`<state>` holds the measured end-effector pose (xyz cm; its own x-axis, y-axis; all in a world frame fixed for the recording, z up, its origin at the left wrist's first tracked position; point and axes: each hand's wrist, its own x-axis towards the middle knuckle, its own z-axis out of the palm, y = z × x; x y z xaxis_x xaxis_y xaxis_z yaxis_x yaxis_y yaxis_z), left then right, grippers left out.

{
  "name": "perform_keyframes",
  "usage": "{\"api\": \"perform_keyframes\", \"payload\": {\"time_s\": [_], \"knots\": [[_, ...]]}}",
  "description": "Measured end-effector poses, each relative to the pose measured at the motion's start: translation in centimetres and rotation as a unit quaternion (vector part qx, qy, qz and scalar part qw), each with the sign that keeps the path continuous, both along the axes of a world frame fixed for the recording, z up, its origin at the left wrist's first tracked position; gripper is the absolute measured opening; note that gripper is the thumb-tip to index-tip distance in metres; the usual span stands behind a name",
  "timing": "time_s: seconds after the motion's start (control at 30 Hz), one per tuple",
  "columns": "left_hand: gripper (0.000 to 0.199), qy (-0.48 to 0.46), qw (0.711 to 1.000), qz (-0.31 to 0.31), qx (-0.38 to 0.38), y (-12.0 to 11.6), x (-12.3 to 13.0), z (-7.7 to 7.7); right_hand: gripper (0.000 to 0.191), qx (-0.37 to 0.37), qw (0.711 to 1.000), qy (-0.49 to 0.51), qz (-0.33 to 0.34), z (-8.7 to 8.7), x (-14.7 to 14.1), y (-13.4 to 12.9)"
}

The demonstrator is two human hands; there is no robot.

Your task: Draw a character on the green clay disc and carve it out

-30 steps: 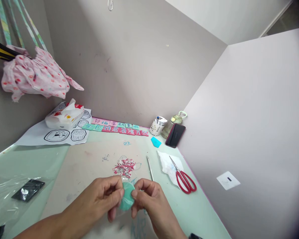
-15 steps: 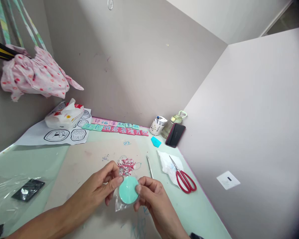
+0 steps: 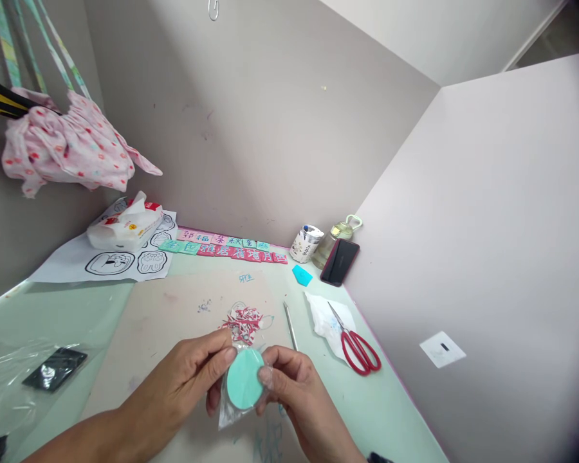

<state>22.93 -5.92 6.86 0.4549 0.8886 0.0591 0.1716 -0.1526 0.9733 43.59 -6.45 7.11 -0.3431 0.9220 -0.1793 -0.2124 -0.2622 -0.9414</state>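
Note:
A round mint-green disc [image 3: 245, 379] in a clear plastic bag [image 3: 230, 417] is held over the beige board [image 3: 147, 321]. My left hand [image 3: 200, 373] pinches the bag at the disc's upper left, thumb in front. The thumb of my right hand [image 3: 287, 382] presses on the disc's right edge, its fingers curled behind. Just beyond my hands lies a pile of red and white scraps [image 3: 245, 323]. A silver craft knife [image 3: 290, 326] rests to the right of the pile.
Red-handled scissors [image 3: 360, 350] lie on a white tissue [image 3: 324, 319] at the right. Behind are a phone [image 3: 340, 262], a bottle [image 3: 325, 247], a cup [image 3: 305, 244] and rows of lettered tiles [image 3: 222, 250]. A tissue pack [image 3: 125, 230] and plastic film [image 3: 9, 366] are at left.
The bagged disc has moved slightly down and to the left and turned, so it looks narrower. Both hands keep hold, and my left hand is a little lower.

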Motion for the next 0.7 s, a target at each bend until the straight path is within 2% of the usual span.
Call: {"api": "perform_keyframes", "payload": {"time_s": [0.17,0.33,0.47,0.57,0.7], "knots": [[0.048,0.012,0.999,0.016,0.032,-0.5,0.2,0.2,0.042,-0.005,1.0,-0.002,0.02,0.0,-0.1,-0.1],[0.05,0.028,0.999,0.027,0.015,-0.5,0.6,0.3,0.047,-0.015,0.999,-0.017,0.045,-0.3,-0.3,-0.3],[0.052,0.011,0.999,0.001,-0.042,0.2,0.6,-0.4,0.046,0.005,1.0,-0.007,-0.009,-0.1,-0.1,-0.2],[0.053,0.007,0.996,-0.053,-0.066,0.5,0.7,-1.0,0.045,0.025,0.998,-0.012,-0.064,0.1,0.1,0.1],[0.047,0.021,0.994,-0.081,-0.063,0.4,0.9,-1.1,0.045,0.037,0.996,-0.033,-0.08,0.2,0.3,0.1]]}}
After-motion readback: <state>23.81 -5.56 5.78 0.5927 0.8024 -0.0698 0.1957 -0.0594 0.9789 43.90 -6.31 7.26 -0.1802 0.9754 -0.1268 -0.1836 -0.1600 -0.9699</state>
